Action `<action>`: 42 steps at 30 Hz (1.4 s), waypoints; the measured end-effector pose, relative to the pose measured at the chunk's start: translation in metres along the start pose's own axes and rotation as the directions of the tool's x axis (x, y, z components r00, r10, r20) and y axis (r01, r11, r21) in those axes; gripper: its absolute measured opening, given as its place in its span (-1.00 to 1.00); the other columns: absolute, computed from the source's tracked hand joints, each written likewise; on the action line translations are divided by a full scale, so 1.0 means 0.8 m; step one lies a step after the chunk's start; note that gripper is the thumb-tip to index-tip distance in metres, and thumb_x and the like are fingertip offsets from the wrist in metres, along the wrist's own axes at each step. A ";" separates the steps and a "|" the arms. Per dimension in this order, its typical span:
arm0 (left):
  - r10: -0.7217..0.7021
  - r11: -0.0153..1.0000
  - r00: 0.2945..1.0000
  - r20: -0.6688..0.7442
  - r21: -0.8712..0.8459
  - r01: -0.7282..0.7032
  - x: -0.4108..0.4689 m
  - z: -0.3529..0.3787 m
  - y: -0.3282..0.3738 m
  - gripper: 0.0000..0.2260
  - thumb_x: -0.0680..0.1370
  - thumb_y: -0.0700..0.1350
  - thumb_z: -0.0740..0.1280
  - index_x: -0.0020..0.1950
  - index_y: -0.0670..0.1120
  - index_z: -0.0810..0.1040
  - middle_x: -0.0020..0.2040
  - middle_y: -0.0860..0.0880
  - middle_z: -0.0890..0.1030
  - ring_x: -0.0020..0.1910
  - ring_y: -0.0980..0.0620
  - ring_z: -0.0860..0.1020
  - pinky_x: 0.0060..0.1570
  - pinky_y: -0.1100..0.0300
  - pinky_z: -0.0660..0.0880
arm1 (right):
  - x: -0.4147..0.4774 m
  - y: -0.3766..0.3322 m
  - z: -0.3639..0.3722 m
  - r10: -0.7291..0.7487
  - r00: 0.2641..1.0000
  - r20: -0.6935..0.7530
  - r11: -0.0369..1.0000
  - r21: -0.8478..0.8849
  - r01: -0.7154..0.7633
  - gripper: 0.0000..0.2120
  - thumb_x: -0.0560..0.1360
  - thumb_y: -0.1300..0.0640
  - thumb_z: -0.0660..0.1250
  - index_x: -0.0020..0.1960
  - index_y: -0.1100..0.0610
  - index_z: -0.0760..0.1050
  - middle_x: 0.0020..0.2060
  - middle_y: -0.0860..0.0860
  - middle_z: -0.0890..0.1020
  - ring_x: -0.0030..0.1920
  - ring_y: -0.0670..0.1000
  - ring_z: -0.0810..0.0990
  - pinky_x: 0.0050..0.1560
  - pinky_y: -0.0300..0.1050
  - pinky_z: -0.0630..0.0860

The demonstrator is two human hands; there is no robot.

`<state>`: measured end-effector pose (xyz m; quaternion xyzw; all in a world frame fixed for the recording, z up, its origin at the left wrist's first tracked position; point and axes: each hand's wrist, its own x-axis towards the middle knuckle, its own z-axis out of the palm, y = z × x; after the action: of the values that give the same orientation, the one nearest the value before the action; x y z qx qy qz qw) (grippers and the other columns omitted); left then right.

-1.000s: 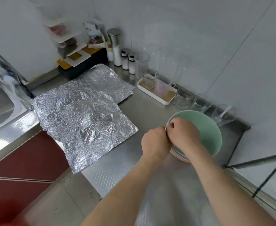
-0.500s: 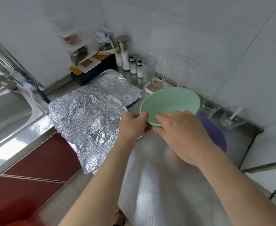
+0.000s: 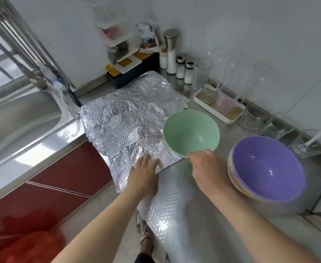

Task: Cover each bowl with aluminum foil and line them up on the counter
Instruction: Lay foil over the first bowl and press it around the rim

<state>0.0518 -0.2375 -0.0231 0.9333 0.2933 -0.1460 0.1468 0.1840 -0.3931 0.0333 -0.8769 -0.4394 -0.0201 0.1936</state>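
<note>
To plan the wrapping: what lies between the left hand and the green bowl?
In the head view, only crinkled aluminum foil lies between the left hand and the green bowl.

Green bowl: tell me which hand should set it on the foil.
Right. The right hand grips the green bowl by its near rim at the right edge of the foil; the left hand lies flat on it, holding nothing.

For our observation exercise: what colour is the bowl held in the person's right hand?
The bowl is pale mint green, seen best in the head view.
</note>
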 end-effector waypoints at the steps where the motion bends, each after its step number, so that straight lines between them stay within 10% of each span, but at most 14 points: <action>1: 0.017 0.999 1.000 -0.022 0.028 -0.017 0.003 0.007 -0.004 -0.52 0.58 -0.05 0.25 0.46 0.13 0.16 0.57 -0.09 0.05 0.53 -0.16 0.07 0.41 -0.20 0.24 | -0.005 0.003 0.013 0.007 1.000 -0.002 0.999 0.049 -0.007 -0.81 0.18 0.40 0.29 -0.37 0.12 0.48 -0.45 0.01 0.54 -0.34 0.10 0.54 -0.40 -0.23 0.18; 7: 0.036 0.985 0.998 -0.045 0.171 -0.028 0.018 0.013 -0.020 -0.35 0.61 -0.07 0.23 0.56 0.09 -0.11 0.58 -0.13 0.03 0.53 -0.20 0.09 0.46 -0.18 0.16 | -0.033 0.019 0.056 0.000 0.999 -0.049 0.994 0.110 0.006 -0.68 0.30 0.43 0.17 -0.15 0.19 0.63 -0.21 0.02 0.67 0.02 0.15 0.65 -0.10 -0.13 0.56; 15: 0.023 0.991 0.995 -0.093 0.133 -0.011 0.033 0.000 0.008 -0.52 0.59 0.03 0.14 0.47 -0.04 0.11 0.54 -0.14 0.13 0.48 -0.22 0.19 0.31 -0.23 0.32 | -0.034 0.031 0.067 0.063 0.983 -0.172 0.996 0.074 -0.051 -0.68 0.39 0.36 0.12 -0.06 0.27 0.63 -0.16 0.09 0.68 0.01 0.20 0.63 0.14 -0.10 0.41; 23: -0.024 0.988 0.974 -0.225 0.144 0.058 0.040 -0.058 -0.003 -0.71 0.58 -0.26 0.15 0.29 -0.09 0.39 -0.05 -0.06 0.59 -0.12 -0.10 0.58 -0.20 0.06 0.46 | -0.034 0.043 0.070 0.046 0.956 -0.290 0.998 0.063 -0.029 -0.78 0.39 0.39 0.25 -0.05 0.31 0.64 -0.13 0.15 0.69 -0.05 0.19 0.65 0.13 -0.04 0.44; 30: -0.223 0.975 0.793 -0.567 -0.123 0.187 0.025 -0.184 -0.041 -0.52 0.49 -0.38 0.15 0.34 -0.01 0.47 0.01 -0.14 0.64 -0.06 -0.22 0.59 -0.23 0.06 0.35 | -0.008 0.020 0.082 -0.014 0.957 -0.291 0.992 0.114 0.049 -0.74 0.30 0.49 0.32 -0.08 0.28 0.64 -0.15 0.11 0.68 0.00 0.17 0.61 0.11 -0.08 0.45; 34: -0.263 0.938 0.618 -0.741 -0.347 -0.018 -0.005 -0.239 -0.045 -0.64 0.57 -0.34 0.16 0.30 -0.11 0.54 -0.12 -0.08 0.64 -0.17 -0.11 0.54 -0.21 0.14 0.35 | 0.006 0.000 0.095 -0.037 0.976 -0.213 0.987 0.146 0.069 -0.65 0.18 0.56 0.48 -0.10 0.26 0.65 -0.17 0.09 0.69 -0.02 0.19 0.63 0.08 -0.10 0.49; 37: -0.364 0.752 0.553 -0.750 -0.586 -0.301 -0.021 -0.259 -0.044 -0.79 0.60 -0.30 0.19 0.06 -0.13 0.61 -0.32 0.20 0.51 -0.37 0.23 0.40 -0.33 0.39 0.27 | 0.020 -0.018 0.090 -0.109 0.988 -0.110 0.992 0.055 0.116 -0.62 0.17 0.47 0.53 -0.06 0.21 0.66 -0.08 0.12 0.68 0.05 0.25 0.61 0.18 -0.06 0.41; 42: -0.591 -0.182 0.739 -0.325 -0.838 -0.514 -0.033 -0.263 -0.042 -0.74 0.58 -0.38 0.20 -0.18 -0.05 0.45 -0.29 0.01 0.46 -0.37 0.12 0.44 -0.34 0.32 0.40 | 0.049 -0.070 0.030 0.113 0.993 -0.040 0.975 0.196 -0.103 -0.40 0.32 0.19 0.39 0.37 0.12 0.44 0.32 0.11 0.48 0.36 0.17 0.38 0.28 0.12 0.39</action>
<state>0.0499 -0.1487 0.1723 0.4229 0.3540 0.4783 0.6835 0.1610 -0.3246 0.0368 -0.8758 -0.3858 0.0110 0.2897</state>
